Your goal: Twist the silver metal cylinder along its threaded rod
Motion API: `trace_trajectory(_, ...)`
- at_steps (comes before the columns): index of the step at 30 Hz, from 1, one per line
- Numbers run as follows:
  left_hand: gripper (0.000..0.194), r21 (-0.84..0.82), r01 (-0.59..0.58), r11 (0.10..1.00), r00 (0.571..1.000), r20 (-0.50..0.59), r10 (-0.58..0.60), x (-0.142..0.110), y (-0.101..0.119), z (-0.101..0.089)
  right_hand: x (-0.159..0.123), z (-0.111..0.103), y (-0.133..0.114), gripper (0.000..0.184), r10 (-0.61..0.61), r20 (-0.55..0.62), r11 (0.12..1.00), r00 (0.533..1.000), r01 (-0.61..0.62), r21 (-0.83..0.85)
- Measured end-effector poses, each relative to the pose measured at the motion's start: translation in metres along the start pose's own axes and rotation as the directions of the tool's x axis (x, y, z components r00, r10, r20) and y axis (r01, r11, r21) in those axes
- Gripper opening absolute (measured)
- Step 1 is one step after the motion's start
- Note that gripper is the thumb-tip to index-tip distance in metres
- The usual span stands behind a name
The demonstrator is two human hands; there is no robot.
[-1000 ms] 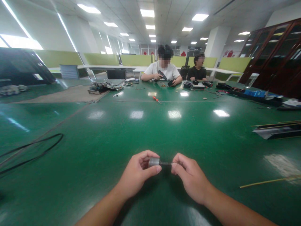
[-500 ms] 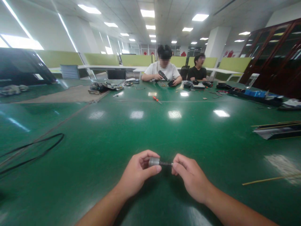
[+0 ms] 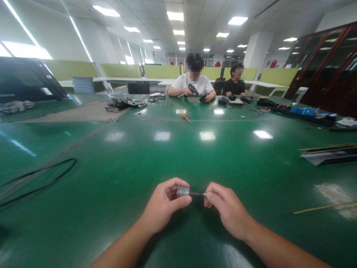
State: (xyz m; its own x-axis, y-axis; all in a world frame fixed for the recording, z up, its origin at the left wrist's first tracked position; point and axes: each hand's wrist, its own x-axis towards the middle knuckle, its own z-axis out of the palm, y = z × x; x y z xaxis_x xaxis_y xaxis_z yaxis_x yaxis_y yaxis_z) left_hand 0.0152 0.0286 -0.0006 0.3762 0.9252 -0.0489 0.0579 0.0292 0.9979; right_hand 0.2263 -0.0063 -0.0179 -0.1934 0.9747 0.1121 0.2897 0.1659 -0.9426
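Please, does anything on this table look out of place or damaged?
Nothing looks spilled or damaged. Slightly odd: the orange screwdriver lies by itself, apart from the clutter near the far edge. The grey cylinder in the left hand and the rod pinched by the right hand look roughly in line.

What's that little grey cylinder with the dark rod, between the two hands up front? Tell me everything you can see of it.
The grey cylinder is smooth and looks like metal. A thin dark rod extends from its right end, ending in a paler bit at the fingertips; blur hides finer detail. The piece lies roughly level, sideways, apparently held above the green table. The left hand grips the cylinder between thumb and fingers; the right hand pinches the rod's far end.
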Motion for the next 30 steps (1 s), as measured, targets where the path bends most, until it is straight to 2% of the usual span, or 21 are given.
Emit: trace_trajectory(30,0.031,-0.049,0.008,0.999,1.0,-0.019,-0.009,0.0006,-0.0007,-0.0016,-0.0025,0.0003,-0.0032,0.015,0.03,-0.008,0.999,1.0,-0.03,0.034)
